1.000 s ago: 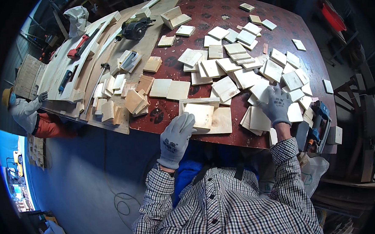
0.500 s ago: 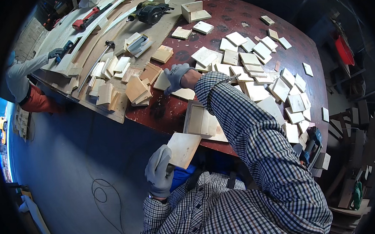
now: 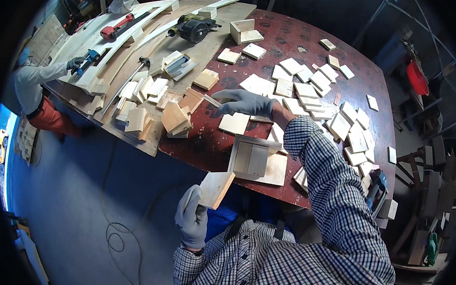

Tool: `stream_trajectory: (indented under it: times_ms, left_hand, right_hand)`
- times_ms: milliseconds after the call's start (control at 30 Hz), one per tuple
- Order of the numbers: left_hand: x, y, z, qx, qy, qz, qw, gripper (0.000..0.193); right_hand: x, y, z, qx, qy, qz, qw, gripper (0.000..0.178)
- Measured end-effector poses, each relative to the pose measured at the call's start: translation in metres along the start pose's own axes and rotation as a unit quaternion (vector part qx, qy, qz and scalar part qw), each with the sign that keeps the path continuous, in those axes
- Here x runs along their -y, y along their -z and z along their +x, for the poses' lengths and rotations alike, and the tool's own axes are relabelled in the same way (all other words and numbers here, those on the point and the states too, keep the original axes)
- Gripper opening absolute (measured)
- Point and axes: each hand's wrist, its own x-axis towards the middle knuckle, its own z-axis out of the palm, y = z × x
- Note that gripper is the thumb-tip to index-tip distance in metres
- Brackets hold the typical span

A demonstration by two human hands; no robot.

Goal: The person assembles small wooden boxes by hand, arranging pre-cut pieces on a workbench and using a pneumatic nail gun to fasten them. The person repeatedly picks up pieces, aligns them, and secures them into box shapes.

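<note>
One red table (image 3: pixel 279 29) spans one o'clock, grey floor (image 3: pixel 81 202) eight. Our left hand (image 3: pixel 192 217) and right hand (image 3: pixel 249 103) grip flat wooden boards (image 3: pixel 214 188).

Dozens of wooden boards (image 3: pixel 216 188), one hammer (image 3: pixel 144 60), one red basin (image 3: pixel 417 78), one co-worker (image 3: pixel 37 84)

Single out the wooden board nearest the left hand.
The pale board gripped by the left hand, held up; the scattered boards lie on the red tabletop.
</note>
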Motion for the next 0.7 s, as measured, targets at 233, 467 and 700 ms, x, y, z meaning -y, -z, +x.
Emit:
stream_trajectory:
  times_ms: [233,467,700]
  left_hand:
    - [-0.006,-0.012,0.007,-0.038,0.0,-0.047,0.998,0.029]
    - [0.009,-0.041,0.002,-0.066,0.201,-0.25,0.945,0.032]
    - [0.015,-0.047,0.012,-0.011,0.278,-0.275,0.92,0.04]
  right_hand:
    - [0.036,-0.006,-0.103,-0.019,0.059,0.034,0.998,0.068]
    - [0.024,-0.076,-0.173,-0.247,0.041,-0.36,0.899,0.087]
    - [-0.012,-0.133,-0.168,-0.277,0.071,-0.563,0.776,0.079]
